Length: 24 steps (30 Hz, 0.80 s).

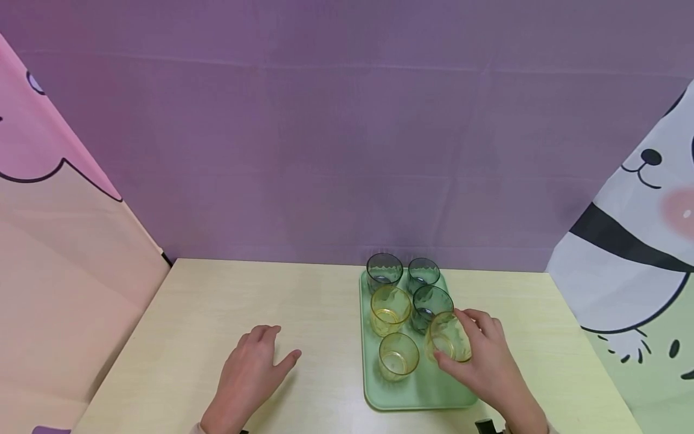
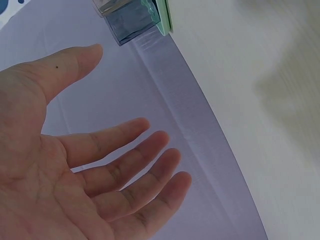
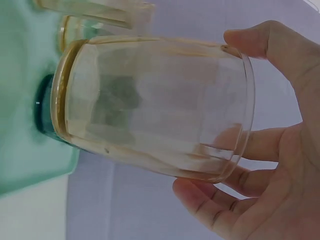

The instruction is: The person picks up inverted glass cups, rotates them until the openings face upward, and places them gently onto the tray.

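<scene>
My right hand (image 1: 485,355) grips a yellow glass (image 3: 160,105) near its rim, thumb on one side and fingers on the other. In the head view this glass (image 1: 447,339) is over the right front part of a green tray (image 1: 423,395). Two more yellow glasses (image 1: 390,310) (image 1: 398,357) stand along the tray's left side. Three dark green glasses (image 1: 384,271) (image 1: 424,274) (image 1: 431,307) are towards the back. To the left of the tray, my left hand (image 1: 252,371) hovers over the table with fingers spread and holds nothing; its palm (image 2: 45,190) shows in the left wrist view.
The pale wooden table (image 1: 217,301) ends at a purple cloth backdrop (image 1: 325,150). Printed cloth panels hang on both sides, a pink one (image 1: 54,253) at left and a panda one (image 1: 623,253) at right.
</scene>
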Motion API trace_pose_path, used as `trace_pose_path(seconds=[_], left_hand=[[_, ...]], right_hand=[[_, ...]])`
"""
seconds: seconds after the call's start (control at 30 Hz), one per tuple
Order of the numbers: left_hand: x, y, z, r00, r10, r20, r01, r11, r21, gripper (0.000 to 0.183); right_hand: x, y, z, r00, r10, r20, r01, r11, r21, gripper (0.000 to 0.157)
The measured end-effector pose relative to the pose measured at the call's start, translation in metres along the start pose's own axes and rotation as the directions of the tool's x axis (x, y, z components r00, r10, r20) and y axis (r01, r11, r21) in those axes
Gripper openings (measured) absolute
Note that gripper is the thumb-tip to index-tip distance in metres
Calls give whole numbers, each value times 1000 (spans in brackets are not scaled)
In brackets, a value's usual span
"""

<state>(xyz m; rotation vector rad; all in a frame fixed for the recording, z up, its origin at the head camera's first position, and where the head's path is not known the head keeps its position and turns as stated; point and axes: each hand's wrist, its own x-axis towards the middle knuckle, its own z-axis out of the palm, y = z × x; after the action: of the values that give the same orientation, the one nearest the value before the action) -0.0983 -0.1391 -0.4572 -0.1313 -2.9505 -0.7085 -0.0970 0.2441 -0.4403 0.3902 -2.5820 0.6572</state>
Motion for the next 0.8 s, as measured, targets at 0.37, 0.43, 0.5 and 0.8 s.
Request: trace_pose_path(seconds=[0.37, 0.43, 0.5, 0.8], left_hand=[[-2, -1, 1, 1000, 9, -12, -9, 1000, -9, 56], [-3, -1, 1, 1000, 10, -12, -10, 1000, -9, 56], [-3, -1, 1, 1000, 10, -11, -10, 1000, -9, 56], [-3, -2, 1, 1000, 7, -14, -7, 1000, -6, 56]], right_hand=[[-15, 9, 21, 999, 15, 39, -14, 1000, -10, 70], [-16, 10, 23, 999, 11, 41, -11, 1000, -9, 71], [-17, 10, 26, 999, 7, 41, -7, 1000, -8, 71], [-16, 12, 29, 999, 0, 50, 1, 1000, -21, 71]])
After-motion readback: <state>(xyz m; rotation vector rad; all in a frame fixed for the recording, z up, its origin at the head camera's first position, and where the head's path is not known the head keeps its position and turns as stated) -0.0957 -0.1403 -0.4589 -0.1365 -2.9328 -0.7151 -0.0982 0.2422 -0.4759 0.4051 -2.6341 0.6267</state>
